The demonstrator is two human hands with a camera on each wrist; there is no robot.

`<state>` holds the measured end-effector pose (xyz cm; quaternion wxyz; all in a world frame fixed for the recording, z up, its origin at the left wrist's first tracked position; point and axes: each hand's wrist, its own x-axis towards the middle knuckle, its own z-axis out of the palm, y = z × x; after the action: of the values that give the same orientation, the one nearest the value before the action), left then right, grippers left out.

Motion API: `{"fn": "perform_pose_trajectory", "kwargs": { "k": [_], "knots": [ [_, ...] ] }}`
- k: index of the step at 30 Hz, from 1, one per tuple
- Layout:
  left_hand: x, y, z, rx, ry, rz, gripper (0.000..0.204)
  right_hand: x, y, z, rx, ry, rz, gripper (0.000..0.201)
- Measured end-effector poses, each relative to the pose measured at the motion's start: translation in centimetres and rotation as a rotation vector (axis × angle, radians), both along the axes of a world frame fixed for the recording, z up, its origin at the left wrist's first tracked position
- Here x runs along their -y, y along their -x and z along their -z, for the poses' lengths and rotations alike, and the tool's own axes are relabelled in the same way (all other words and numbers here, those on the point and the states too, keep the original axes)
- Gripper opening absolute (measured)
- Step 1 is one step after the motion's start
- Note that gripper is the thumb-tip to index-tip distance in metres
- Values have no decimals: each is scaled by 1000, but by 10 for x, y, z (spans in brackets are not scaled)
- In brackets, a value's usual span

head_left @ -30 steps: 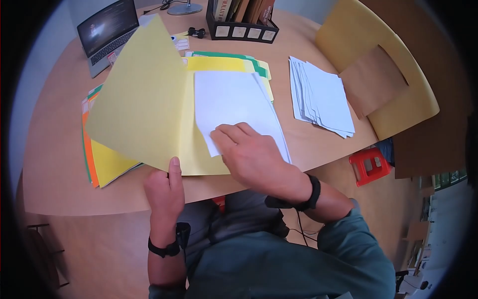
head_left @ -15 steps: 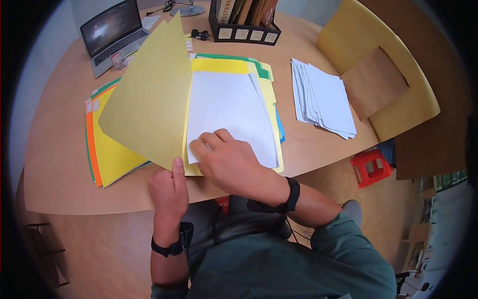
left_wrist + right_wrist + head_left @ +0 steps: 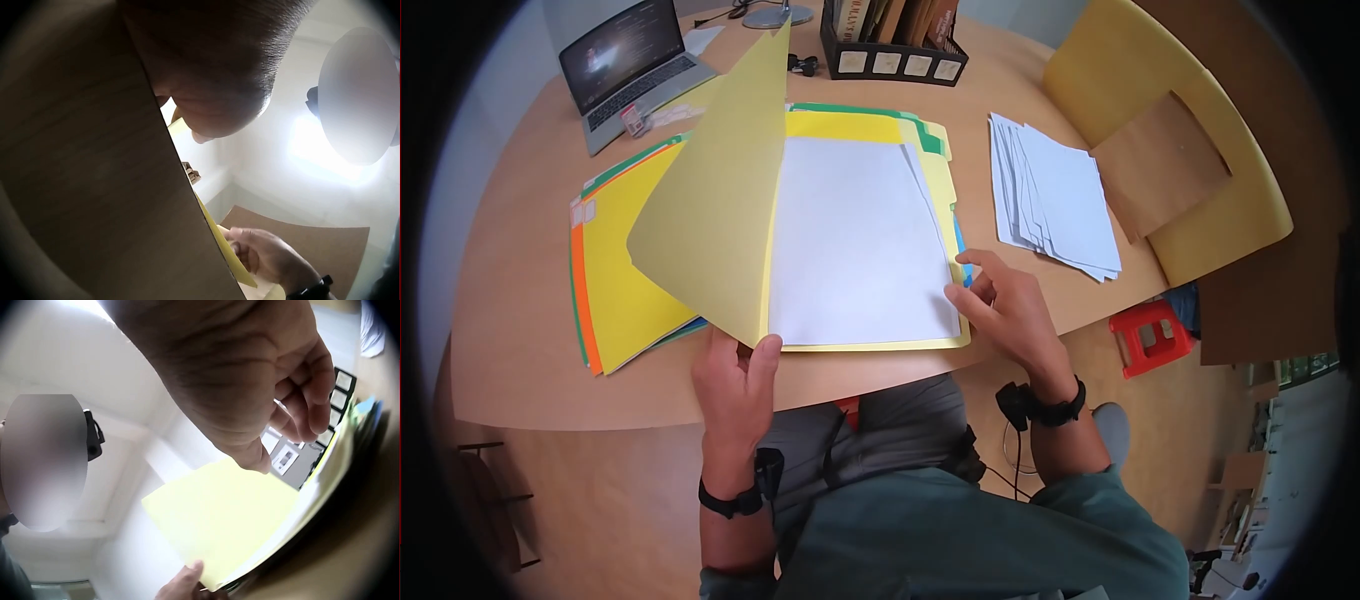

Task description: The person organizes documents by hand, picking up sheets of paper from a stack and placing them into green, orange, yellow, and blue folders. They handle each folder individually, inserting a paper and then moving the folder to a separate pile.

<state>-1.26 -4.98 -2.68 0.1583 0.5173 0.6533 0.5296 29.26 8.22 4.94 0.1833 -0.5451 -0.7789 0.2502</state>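
Moving off the white sheets, seemingly settled in the yellow folder at frame centre, the right hand hovers loose-fingered by its right edge while the left hand pinches its bottom.

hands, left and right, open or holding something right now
Left hand: closed, holding the pale yellow folder near its lower fold.
Right hand: open, near the right edge of the white sheets, holding nothing.
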Motion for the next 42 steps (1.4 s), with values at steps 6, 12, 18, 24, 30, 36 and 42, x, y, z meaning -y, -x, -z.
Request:
{"fn": "perform_pose_trajectory", "kwargs": {
  "k": [6,12,18,24,30,36,42],
  "knots": [
    [-8,11,8,-221,-268,126,37,7,-17,32,-255,60,-15,49],
    [-2,-11,-12,21,204,-15,37,2,-17,58,-537,87,51,51],
    [-9,-5,-4,142,172,-13,42,3,-17,58,-651,186,89,51],
    [-3,3,-26,530,270,56,33,12,-12,61,-500,0,18,56],
    [-8,-7,-45,458,298,146,27,17,-14,65,-605,-32,61,52],
    [1,82,-56,482,61,-193,22,16,-16,66,-630,-17,3,43],
    [36,173,-39,210,89,-400,25,16,-16,66,-529,-89,-59,33]
  ]
}}
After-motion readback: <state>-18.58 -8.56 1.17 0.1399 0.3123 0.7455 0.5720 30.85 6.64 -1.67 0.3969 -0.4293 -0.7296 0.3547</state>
